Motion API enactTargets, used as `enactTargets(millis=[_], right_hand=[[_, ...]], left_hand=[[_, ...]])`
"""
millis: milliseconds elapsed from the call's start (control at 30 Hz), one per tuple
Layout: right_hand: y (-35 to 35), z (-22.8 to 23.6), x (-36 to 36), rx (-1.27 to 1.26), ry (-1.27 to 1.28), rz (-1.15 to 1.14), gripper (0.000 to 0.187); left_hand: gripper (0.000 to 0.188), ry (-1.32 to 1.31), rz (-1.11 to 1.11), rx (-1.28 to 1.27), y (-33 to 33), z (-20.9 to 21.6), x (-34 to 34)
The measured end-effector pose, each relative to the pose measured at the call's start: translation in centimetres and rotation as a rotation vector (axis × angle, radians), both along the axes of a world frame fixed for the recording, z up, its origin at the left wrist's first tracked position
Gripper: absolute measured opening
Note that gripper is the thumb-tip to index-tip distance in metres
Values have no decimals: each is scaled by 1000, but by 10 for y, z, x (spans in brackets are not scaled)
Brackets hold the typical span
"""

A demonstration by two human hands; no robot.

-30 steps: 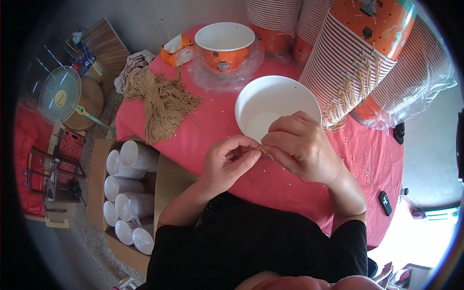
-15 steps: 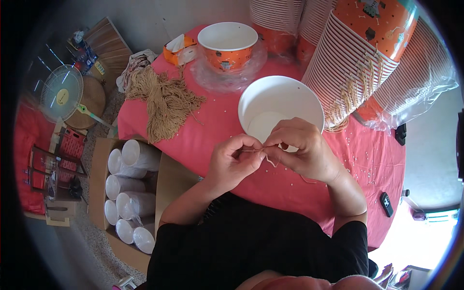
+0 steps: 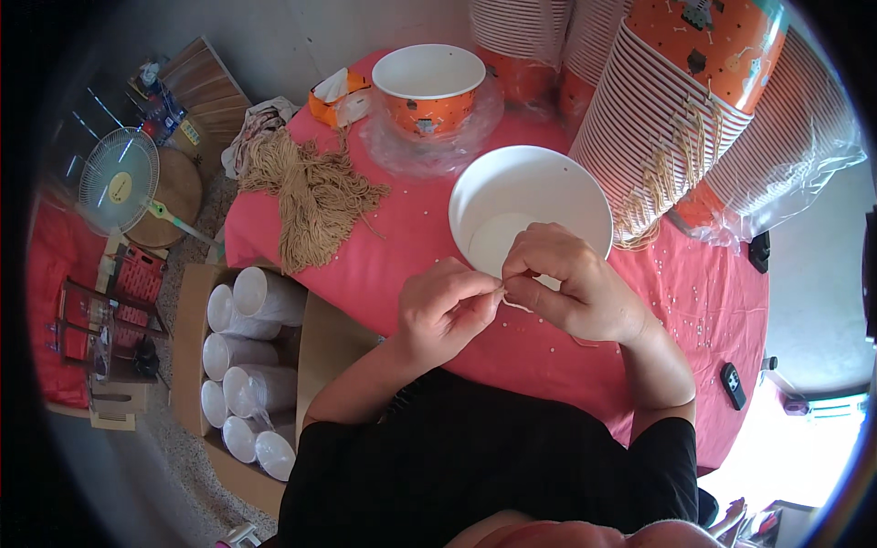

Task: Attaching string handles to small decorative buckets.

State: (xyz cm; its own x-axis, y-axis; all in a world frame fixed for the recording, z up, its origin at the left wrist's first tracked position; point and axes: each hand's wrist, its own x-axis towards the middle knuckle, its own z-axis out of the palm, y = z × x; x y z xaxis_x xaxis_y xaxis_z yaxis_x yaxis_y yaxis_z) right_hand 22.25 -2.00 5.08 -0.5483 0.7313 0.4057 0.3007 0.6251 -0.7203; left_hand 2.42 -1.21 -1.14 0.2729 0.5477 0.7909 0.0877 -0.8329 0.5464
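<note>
The left hand (image 3: pixel 443 306) and right hand (image 3: pixel 580 288) meet, thumb and fingertips of each clamped on a thin cord (image 3: pixel 519 305) mostly hidden by them, at the near side of the white tub (image 3: pixel 548 178), the stacked tubs (image 3: pixel 653 119) cut off above and the fan's hub label (image 3: pixel 120 188) too small to read

A black top (image 3: pixel 493 457) is worn — its sleeves (image 3: pixel 665 461) short.

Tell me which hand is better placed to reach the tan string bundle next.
Left, probably. The left hand is nearer the tan string bundle, on the table's left side; the right hand is farther across, by the white bowl. Both pinch a thin string, so the left must release first.
</note>
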Motion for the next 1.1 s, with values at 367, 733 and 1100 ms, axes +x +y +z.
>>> enactTargets(millis=[367,733,1100], right_hand=[[-1,-1,0,-61,4,-65,8],[-2,-7,-14,343,37,-111,25],[-2,-10,-13,290,50,-164,20]], left_hand=[[14,-16,-90,-173,-2,-3,-6],[7,-396,-485,-930,-2,-6,-12],[10,-554,-684,-1062,0,-12,-14]])
